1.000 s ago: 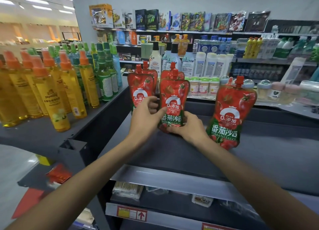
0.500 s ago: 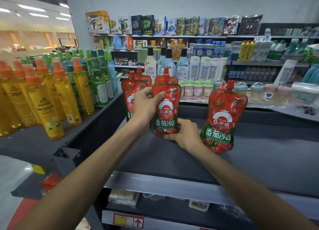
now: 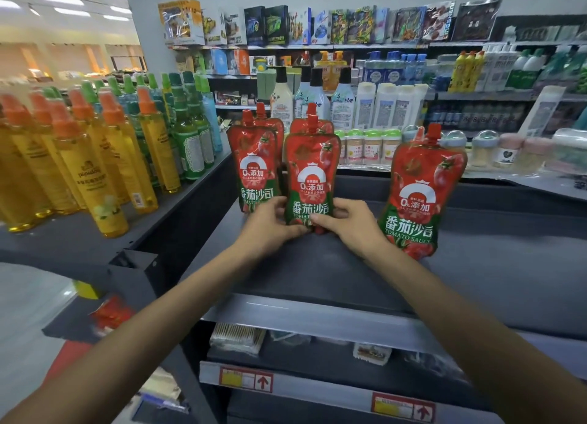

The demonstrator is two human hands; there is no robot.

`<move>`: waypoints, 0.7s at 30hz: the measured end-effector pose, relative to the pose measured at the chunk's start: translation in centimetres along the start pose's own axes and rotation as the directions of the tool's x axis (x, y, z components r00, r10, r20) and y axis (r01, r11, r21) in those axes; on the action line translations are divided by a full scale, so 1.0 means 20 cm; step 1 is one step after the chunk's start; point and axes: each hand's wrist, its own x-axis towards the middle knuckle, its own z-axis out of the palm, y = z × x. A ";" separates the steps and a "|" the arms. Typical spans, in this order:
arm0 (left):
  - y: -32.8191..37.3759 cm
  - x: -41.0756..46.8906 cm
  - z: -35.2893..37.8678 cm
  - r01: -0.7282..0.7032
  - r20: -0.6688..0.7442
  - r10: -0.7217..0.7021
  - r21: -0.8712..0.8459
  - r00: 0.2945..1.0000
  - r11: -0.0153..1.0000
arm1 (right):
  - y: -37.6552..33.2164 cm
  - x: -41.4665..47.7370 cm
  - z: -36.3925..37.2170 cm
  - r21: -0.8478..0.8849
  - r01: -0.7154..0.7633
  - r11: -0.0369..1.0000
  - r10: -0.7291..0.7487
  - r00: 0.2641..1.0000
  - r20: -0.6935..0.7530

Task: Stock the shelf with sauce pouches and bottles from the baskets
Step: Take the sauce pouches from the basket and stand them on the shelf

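Red-and-green tomato sauce pouch [image 3: 309, 175] with a red screw cap: it stands upright on the dark grey metal shelf [image 3: 492, 264], just left of the middle, grasped at its lower end by both hands.

Nearest the camera, below that shelf, run two lower shelf edges carrying red-and-yellow price labels [image 3: 246, 380] with arrows. A pale flat packet [image 3: 236, 334] lies on the tier between them.

Two bare forearms reach up from the bottom corners. The left hand [image 3: 270, 226] curls round the pouch's lower left edge. The right hand [image 3: 352, 223] grips the lower right corner, thumb on the front. The pouch's bottom edge is hidden behind the fingers.

To the right, apart from the hands, a second matching pouch [image 3: 419, 198] stands alone, leaning slightly. Just left of the held one stands a third pouch [image 3: 254, 166], close beside it, with a fourth pouch [image 3: 273, 124] right behind it. A fifth pouch [image 3: 324, 128] shows directly behind the held one.

On the adjoining shelf to the left stand rows of tall yellow plastic bottles [image 3: 95, 175] with orange caps, then green bottles [image 3: 187, 144] farther back.

Beyond the pouches are small green-lidded jars [image 3: 365, 144] and white bottles with dark caps [image 3: 281, 105]. Farthest, colourful boxes [image 3: 286, 26] line the top of the back wall.
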 end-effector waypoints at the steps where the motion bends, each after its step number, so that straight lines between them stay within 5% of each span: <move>1: -0.02 -0.01 0.00 0.001 0.017 -0.001 0.006 1.000 1.000 | 0.00 0.00 0.00 0.022 -0.016 1.000 0.016 1.000 -0.004; 7: 0.00 -0.10 -0.07 -0.055 0.085 0.068 -0.145 0.994 0.988 | -0.17 -0.08 -0.05 0.101 -0.001 0.995 -0.011 0.994 0.112; 16: 0.22 -0.26 -0.19 -0.071 0.167 0.107 -0.209 0.980 0.975 | -0.48 -0.19 -0.23 -0.037 0.190 0.981 -0.168 0.932 0.321; 21: 0.29 -0.30 -0.19 -0.070 0.205 0.120 -0.237 0.971 0.969 | -0.50 -0.21 -0.26 -0.025 0.224 0.974 -0.208 0.937 0.280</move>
